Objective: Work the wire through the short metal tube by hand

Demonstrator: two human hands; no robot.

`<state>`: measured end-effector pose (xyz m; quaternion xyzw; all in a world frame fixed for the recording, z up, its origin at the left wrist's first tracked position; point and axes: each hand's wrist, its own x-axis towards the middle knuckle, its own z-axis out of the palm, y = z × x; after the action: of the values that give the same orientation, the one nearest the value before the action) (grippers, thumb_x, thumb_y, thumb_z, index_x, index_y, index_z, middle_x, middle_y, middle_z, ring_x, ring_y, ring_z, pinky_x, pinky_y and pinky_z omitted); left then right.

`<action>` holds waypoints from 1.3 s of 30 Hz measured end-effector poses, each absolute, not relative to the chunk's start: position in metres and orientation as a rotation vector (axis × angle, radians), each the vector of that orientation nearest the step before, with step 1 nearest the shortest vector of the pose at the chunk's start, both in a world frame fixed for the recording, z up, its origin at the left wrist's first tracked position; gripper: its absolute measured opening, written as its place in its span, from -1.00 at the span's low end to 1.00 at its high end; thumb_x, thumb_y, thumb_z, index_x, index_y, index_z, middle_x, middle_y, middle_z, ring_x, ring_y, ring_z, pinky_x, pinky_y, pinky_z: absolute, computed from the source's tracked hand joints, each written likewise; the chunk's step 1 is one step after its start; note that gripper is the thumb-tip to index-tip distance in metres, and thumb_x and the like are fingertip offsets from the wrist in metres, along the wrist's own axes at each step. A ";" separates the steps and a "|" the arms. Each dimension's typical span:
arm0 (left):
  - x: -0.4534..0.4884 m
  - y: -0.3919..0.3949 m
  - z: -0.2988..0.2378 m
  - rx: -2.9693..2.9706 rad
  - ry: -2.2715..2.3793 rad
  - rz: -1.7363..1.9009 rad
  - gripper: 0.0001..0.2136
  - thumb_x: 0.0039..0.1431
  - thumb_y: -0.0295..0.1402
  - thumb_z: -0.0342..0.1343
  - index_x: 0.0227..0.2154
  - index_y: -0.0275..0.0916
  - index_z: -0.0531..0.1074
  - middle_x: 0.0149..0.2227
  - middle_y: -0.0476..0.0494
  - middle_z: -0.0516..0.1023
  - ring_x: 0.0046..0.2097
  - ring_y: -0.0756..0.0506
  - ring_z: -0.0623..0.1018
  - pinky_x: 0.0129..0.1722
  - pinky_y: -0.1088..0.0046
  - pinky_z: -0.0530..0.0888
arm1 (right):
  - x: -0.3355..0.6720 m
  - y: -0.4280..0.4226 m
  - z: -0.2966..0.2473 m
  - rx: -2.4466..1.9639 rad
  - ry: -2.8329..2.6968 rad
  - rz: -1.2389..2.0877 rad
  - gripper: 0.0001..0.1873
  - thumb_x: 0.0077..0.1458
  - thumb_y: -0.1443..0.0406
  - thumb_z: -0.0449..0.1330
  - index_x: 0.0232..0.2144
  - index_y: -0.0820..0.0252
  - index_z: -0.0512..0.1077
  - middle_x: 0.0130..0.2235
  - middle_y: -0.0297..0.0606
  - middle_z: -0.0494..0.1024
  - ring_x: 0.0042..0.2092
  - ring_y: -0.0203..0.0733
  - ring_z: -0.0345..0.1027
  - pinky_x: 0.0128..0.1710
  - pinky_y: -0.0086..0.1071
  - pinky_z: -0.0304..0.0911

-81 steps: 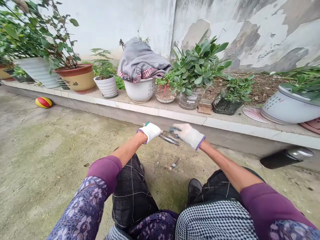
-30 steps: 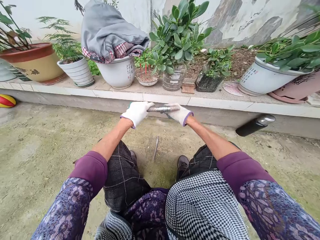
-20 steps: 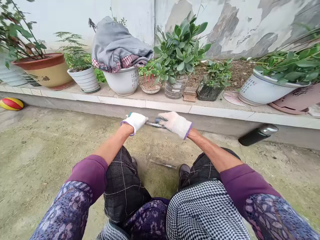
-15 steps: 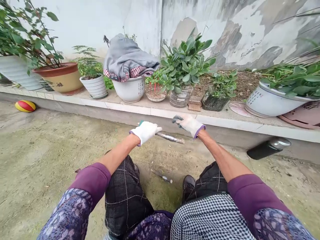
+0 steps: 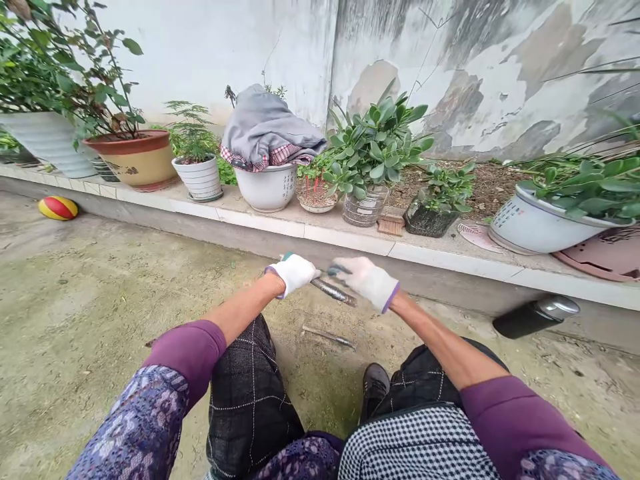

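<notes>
I had a stained wall (image 5: 480, 73) of peeling plaster across the top of my feed, with a tiled ledge (image 5: 260, 227) along its foot and mossy concrete ground (image 5: 100, 320) in front. A row of potted plants stood on the ledge, among them a white pot (image 5: 265, 190) with a grey cloth (image 5: 270, 127) draped over it and, at the far right, a tilted white pot (image 5: 540, 230). A striped ball (image 5: 58, 208) sat on the ground near the ledge, and a dark flask (image 5: 535, 317) lay just beside the ledge's foot. The person's dark checked trousers (image 5: 247, 407) filled the bottom of the view. Both hands wore white gloves with purple cuffs. The left hand (image 5: 293, 273) was closed around a green-ended handle (image 5: 287, 256), and a ribbed metal rod (image 5: 333, 291) ran from it toward the right hand (image 5: 367, 283). The right hand was blurred, so I could not tell how far open it was or whether it gripped anything. A thin metal stick (image 5: 329, 337) lay on the ground below the hands.
</notes>
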<state>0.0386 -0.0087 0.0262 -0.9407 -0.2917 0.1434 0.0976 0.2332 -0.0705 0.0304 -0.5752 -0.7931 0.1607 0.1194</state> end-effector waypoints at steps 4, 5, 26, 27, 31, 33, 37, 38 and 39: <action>0.048 -0.017 0.034 -2.851 -0.893 0.168 -0.67 0.31 -0.42 -0.03 0.05 -0.07 0.49 -0.15 -0.21 0.62 -0.19 -0.17 0.63 -0.24 0.38 0.46 | 0.269 -0.044 0.027 -1.759 -2.065 0.568 -0.77 0.15 0.38 0.06 -0.27 0.20 0.52 -0.39 -0.28 0.53 -0.40 -0.26 0.28 -0.35 -0.43 0.17; 0.050 -0.016 0.039 -2.864 -0.965 0.084 -0.66 0.31 -0.40 -0.02 0.08 -0.05 0.47 -0.11 -0.18 0.62 -0.15 -0.16 0.63 -0.20 0.39 0.46 | 0.272 -0.042 0.021 -1.749 -2.042 0.605 -0.78 0.15 0.39 0.06 -0.30 0.20 0.52 -0.40 -0.28 0.52 -0.41 -0.26 0.28 -0.36 -0.43 0.18; 0.053 -0.016 0.033 -2.799 -0.856 0.312 -0.66 0.29 -0.47 -0.06 0.00 -0.13 0.52 -0.20 -0.27 0.63 -0.21 -0.26 0.65 -0.28 0.27 0.50 | 0.270 -0.046 0.011 -1.775 -2.037 0.547 -0.76 0.14 0.30 0.08 -0.30 0.18 0.56 -0.41 -0.26 0.56 -0.41 -0.23 0.32 -0.34 -0.41 0.18; 0.054 -0.017 0.036 -2.831 -0.895 0.233 -0.65 0.30 -0.44 -0.07 0.03 -0.10 0.51 -0.18 -0.24 0.64 -0.20 -0.24 0.65 -0.27 0.28 0.50 | 0.276 -0.042 0.008 -1.781 -2.002 0.583 -0.76 0.12 0.31 0.08 -0.33 0.19 0.56 -0.43 -0.27 0.54 -0.42 -0.23 0.32 -0.35 -0.41 0.19; 0.051 -0.008 0.049 -2.941 -1.234 -0.081 -0.66 0.31 -0.31 -0.03 0.08 -0.02 0.49 -0.14 -0.11 0.65 -0.14 -0.17 0.63 -0.18 0.39 0.48 | 0.270 -0.050 -0.005 -1.743 -1.958 0.701 -0.75 0.12 0.32 0.04 -0.34 0.20 0.53 -0.49 -0.31 0.48 -0.45 -0.25 0.28 -0.41 -0.42 0.18; 0.047 0.001 0.049 -2.915 -1.379 -0.155 -0.65 0.32 -0.29 -0.04 0.09 -0.03 0.49 -0.14 -0.11 0.65 -0.14 -0.16 0.63 -0.17 0.41 0.47 | 0.252 -0.064 -0.009 -1.706 -2.025 0.760 -0.72 0.16 0.30 0.01 -0.27 0.18 0.53 -0.49 -0.34 0.47 -0.47 -0.26 0.27 -0.43 -0.42 0.15; 0.039 0.011 0.033 -2.809 -1.344 0.163 -0.68 0.29 -0.38 -0.02 0.00 -0.10 0.55 -0.21 -0.23 0.66 -0.17 -0.22 0.64 -0.20 0.33 0.47 | 0.219 -0.087 -0.003 -1.588 -2.356 0.658 -0.74 0.19 0.28 0.05 -0.24 0.16 0.54 -0.37 -0.27 0.55 -0.38 -0.24 0.33 -0.35 -0.41 0.14; 0.038 0.011 0.029 -2.789 -1.288 0.307 -0.70 0.27 -0.43 0.00 -0.04 -0.14 0.57 -0.23 -0.26 0.66 -0.18 -0.23 0.64 -0.20 0.31 0.47 | 0.216 -0.088 0.000 -1.590 -2.410 0.616 -0.74 0.20 0.27 0.05 -0.23 0.16 0.54 -0.33 -0.24 0.58 -0.35 -0.22 0.34 -0.33 -0.41 0.14; 0.039 0.009 0.025 -2.773 -1.222 0.442 -0.71 0.24 -0.47 0.02 -0.08 -0.17 0.58 -0.24 -0.29 0.66 -0.19 -0.25 0.65 -0.20 0.29 0.47 | 0.215 -0.087 0.004 -1.612 -2.438 0.577 -0.73 0.21 0.26 0.05 -0.22 0.16 0.55 -0.31 -0.22 0.59 -0.33 -0.21 0.35 -0.32 -0.40 0.14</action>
<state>0.0387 0.0085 0.0252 -0.9048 -0.3987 0.1443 0.0394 0.2154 -0.0872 0.0035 -0.5392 -0.8157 0.1932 0.0810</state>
